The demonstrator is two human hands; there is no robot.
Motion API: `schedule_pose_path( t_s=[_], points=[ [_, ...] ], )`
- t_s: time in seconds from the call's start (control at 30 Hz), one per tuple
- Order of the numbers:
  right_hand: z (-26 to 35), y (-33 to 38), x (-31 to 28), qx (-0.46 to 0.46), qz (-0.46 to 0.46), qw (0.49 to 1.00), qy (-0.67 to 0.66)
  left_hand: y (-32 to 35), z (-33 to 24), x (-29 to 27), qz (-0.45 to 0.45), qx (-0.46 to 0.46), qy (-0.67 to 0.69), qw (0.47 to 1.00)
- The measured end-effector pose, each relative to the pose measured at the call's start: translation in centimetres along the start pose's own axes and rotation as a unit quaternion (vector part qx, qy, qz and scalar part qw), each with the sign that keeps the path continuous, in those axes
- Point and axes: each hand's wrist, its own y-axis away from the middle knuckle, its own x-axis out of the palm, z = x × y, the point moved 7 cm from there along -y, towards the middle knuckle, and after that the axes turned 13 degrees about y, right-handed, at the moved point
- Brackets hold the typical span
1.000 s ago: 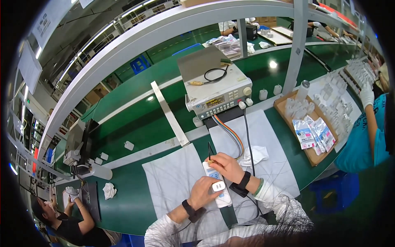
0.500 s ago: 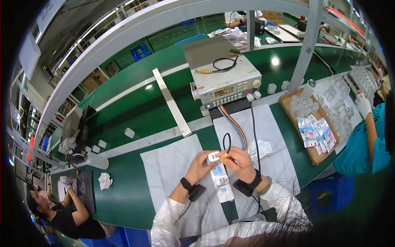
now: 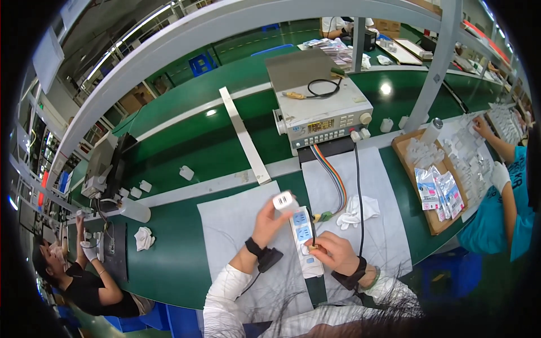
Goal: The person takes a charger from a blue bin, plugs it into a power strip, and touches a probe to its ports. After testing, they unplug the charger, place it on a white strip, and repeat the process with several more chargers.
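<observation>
My left hand (image 3: 267, 222) is closed around a white two-port USB charger (image 3: 283, 200), raised just above the far end of a white power strip (image 3: 314, 268). Two blue-faced sockets of the strip are bare beside it. My right hand (image 3: 336, 252) pinches a gold-coloured plug (image 3: 311, 247) on a black cable, low over the strip's nearer half. Beneath the plug there is something white, mostly hidden by my fingers; I cannot tell whether the plug is inserted. A green connector (image 3: 324, 216) ends the rainbow ribbon cable (image 3: 332, 174) beside the strip.
A bench meter (image 3: 324, 115) stands beyond the strip, a coiled cable on top. A crumpled white glove (image 3: 359, 211) lies right. Further right is a cardboard tray (image 3: 401, 147) with packets; a co-worker's gloved hand (image 3: 499, 176) is near it. Another co-worker sits at left.
My hands have parted. The left has lifted the charger off the strip, baring the far socket. The right has moved the gold plug nearer to me, along the strip. The whole view has shifted slightly.
</observation>
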Motion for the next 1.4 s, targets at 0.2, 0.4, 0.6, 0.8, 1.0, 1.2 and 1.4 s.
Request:
schedule_pose_path(
  t_s=[0.2,0.4,0.6,0.8,1.0,1.2,1.4],
  points=[
    [-0.9,0.0,1.4,-0.011,0.015,0.999,-0.036,-9.5,-7.8,-6.3,-0.071,0.169,-0.420,0.889],
    [-1.3,0.0,1.5,-0.025,0.011,0.999,-0.038,-16.6,-1.5,-9.1,0.012,-0.036,-0.617,0.786],
    [-2.1,0.5,1.8,0.019,0.026,0.997,-0.065,-16.1,-4.0,-14.7,0.030,0.049,-0.588,0.807],
    [-1.8,0.1,1.1,0.019,0.023,0.997,-0.072,-9.8,-4.3,-29.5,-0.067,-0.302,-0.849,0.430],
    [-2.4,0.3,2.3,0.014,0.049,0.995,-0.083,-5.8,-4.5,-32.7,-0.201,-0.206,-0.834,0.471],
    [-1.7,0.1,1.8,-0.014,0.022,0.996,-0.082,-3.7,-8.7,-16.6,-0.070,0.133,-0.427,0.892],
    [-1.8,0.2,1.7,-0.017,0.015,0.997,-0.076,-1.4,-6.7,-2.8,0.068,-0.023,-0.305,0.950]
  ],
)
